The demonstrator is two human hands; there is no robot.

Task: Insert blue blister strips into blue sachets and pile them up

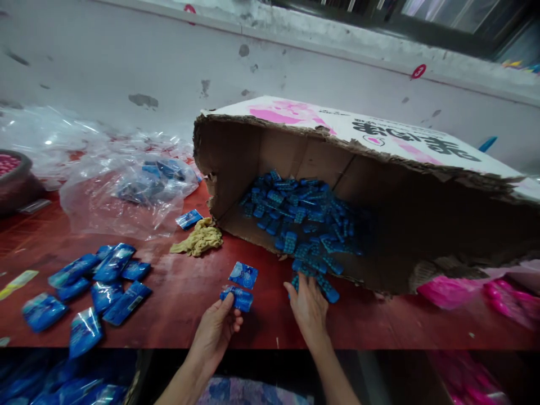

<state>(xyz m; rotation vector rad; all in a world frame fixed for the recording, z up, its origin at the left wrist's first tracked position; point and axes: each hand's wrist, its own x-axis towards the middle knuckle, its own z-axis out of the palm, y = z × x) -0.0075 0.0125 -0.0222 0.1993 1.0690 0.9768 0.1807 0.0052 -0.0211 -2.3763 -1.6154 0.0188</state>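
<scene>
My left hand (219,323) pinches a small blue printed packet (241,299) between thumb and fingers, low over the red table's front part. Just beyond it a flat blue printed card (243,275) lies on the tabletop. My right hand (309,304) reaches to the lower lip of the cardboard box, thumb and fingers apart, touching small blue bumpy plastic pieces (314,264) that spill out there; its fingertips are partly hidden among them. A larger heap of the same blue pieces (291,202) fills the middle of the box (236,146), which lies on its side with a torn edge.
Several filled blue packets (113,264) lie at the left on the red table (169,304). Behind them are a clear plastic bag (97,197), a crumpled yellowish cloth (200,237) and another blue packet (189,219). A bowl (21,183) of pink pieces stands far left; pink bags (510,302) lie right.
</scene>
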